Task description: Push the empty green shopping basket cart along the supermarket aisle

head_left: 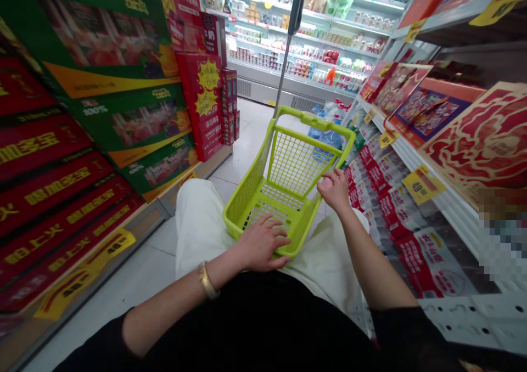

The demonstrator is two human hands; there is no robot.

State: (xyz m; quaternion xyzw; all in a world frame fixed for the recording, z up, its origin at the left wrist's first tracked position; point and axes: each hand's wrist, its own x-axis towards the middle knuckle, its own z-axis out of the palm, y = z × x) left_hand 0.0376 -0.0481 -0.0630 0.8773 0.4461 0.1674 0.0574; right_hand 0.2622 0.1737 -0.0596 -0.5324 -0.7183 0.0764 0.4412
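Left hand (pixel 263 244) lies flat, fingers spread; right hand (pixel 334 190) curled.

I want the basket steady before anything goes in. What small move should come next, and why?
Probably close the left hand around the near rim of the green basket: it lies flat and open there, while the right hand grips the right rim, and the basket sits tilted against the legs.

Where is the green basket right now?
In the head view, the green basket sits at centre, down in the aisle between the shelves. The left hand rests on its near rim and the right hand touches its right edge.
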